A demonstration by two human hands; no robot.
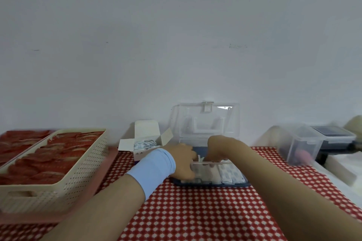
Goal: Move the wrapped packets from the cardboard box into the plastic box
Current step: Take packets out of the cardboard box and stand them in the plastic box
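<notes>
White card forms the cardboard box [147, 133], which stands with its flaps open at the back of the red-and-white tablecloth [195, 211], just left of the plastic box [211, 182]. Some wrapped packets [145, 144] lie loose inside it, so the transfer looks only partly done. The plastic box has a dark base, and its clear lid [205, 121] is tipped up against the wall. In its right compartment, flat blue-printed packets [231, 173] lie side by side.

Both hands are down inside the plastic box, close together near its pale divider [207, 162]. The left hand [182, 158], a light blue sleeve [154, 168] at its wrist, bends over the left compartment. The right hand [221, 146] points its fingers down at the divider. The view is too blurred to tell whether either hand pinches a packet or only presses one flat.

The packets look thin, very light and limp, with slick wrappers that would slide over one another. They are probably best pinched at an edge or corner between thumb and forefinger, or lifted as a small squared stack. A firm squeeze should do no harm, but loose ones may fan out or slip.

A cream basket [82, 172] of red items sits well to the left.
</notes>
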